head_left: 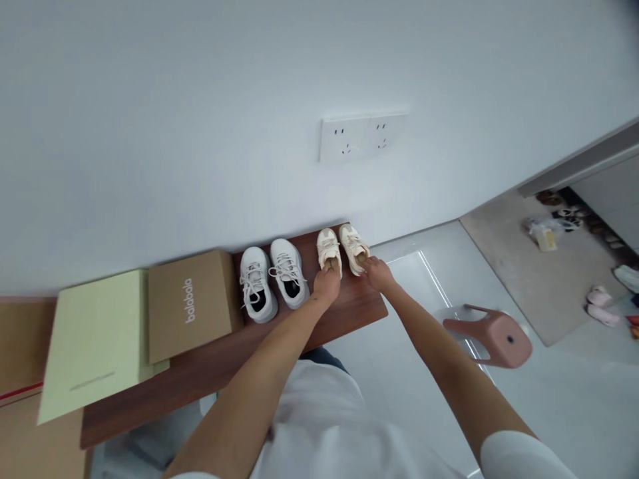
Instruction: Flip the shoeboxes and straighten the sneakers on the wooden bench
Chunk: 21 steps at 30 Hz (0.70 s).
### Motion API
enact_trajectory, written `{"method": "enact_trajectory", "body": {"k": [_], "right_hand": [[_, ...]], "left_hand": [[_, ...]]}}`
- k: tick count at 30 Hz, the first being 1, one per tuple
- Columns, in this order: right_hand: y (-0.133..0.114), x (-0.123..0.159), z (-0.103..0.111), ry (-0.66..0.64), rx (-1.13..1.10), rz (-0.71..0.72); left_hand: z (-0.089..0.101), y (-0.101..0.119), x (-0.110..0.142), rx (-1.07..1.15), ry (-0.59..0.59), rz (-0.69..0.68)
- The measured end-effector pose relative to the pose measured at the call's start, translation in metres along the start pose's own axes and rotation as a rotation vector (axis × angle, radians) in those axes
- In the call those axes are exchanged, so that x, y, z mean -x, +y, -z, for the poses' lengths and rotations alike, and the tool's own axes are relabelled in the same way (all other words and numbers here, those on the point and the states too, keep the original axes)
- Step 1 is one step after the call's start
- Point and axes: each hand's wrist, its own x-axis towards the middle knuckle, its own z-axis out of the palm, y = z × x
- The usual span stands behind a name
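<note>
Two small cream sneakers stand side by side at the right end of a dark wooden bench (299,336), toes toward the wall. My left hand (327,285) grips the heel of the left cream sneaker (328,245), its fingers closed at the shoe's opening. At the heel of the right cream sneaker (353,241), my right hand (378,274) is closed on the collar. Left of them sit a larger white sneaker (287,263) and its mate (255,266), both with grey-white laces and dark insoles.
A brown shoe box (192,306) and a pale green box (94,346) occupy the bench's left part. Sockets (364,138) are on the wall. On the floor at right lies a tipped pink stool (504,339); farther off are several shoes and a plastic bag (544,234).
</note>
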Motion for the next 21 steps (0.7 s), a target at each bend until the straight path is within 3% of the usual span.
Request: {"method": "enact_trajectory", "body": {"k": [8, 21], "right_hand": [[-0.010, -0.010, -0.005, -0.005, 0.034, -0.074], [-0.019, -0.015, -0.017, -0.050, 0.033, -0.056]], "left_hand": [[-0.003, 0.000, 0.001, -0.049, 0.024, 0.020], [-0.019, 0.005, -0.007, -0.008, -0.002, 0.085]]}}
